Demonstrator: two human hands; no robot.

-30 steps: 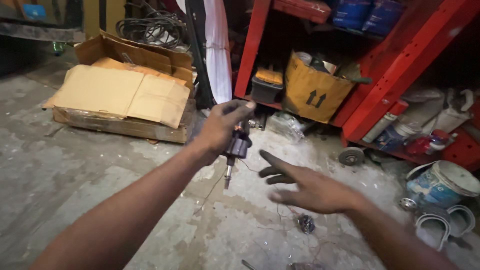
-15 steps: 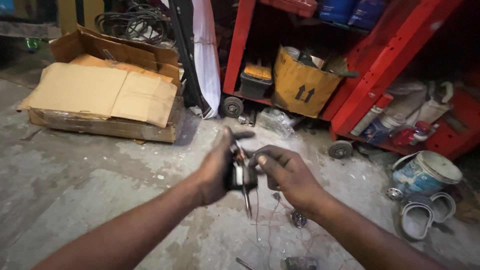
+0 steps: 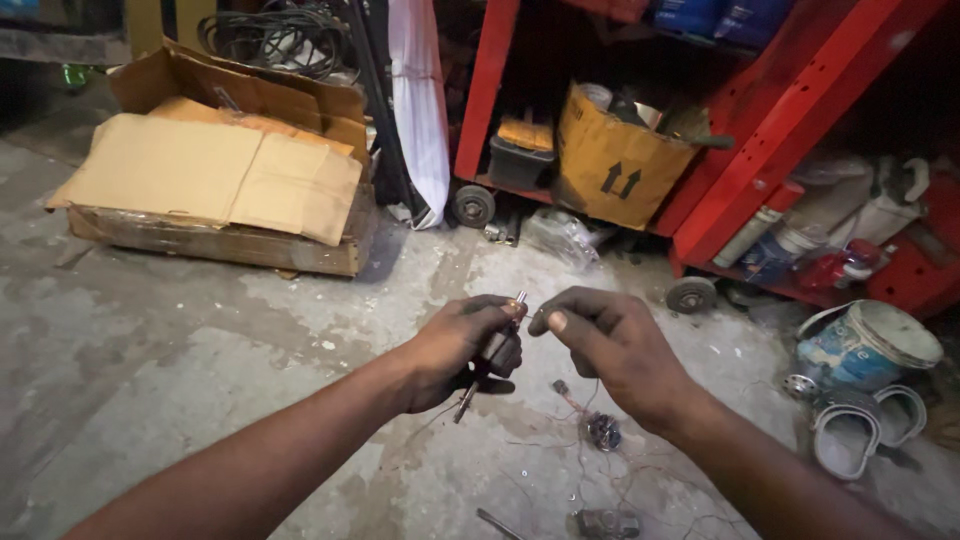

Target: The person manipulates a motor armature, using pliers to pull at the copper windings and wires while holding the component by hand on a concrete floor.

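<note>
Both hands work a small dark metal motor rotor with a steel shaft (image 3: 492,352) above the concrete floor (image 3: 200,400).
Left hand (image 3: 462,345) grips the rotor; right hand (image 3: 600,345) pinches closed at its shaft tip. Thin copper wire (image 3: 600,470) below could snag and snap.

Stained concrete floor (image 3: 200,330), red shelving (image 3: 790,120), seemingly dim.

Dim, soft light; the red shelves (image 3: 780,110) sink into deep shadow, edges bend slightly, and focus stays fairly sharp.
</note>
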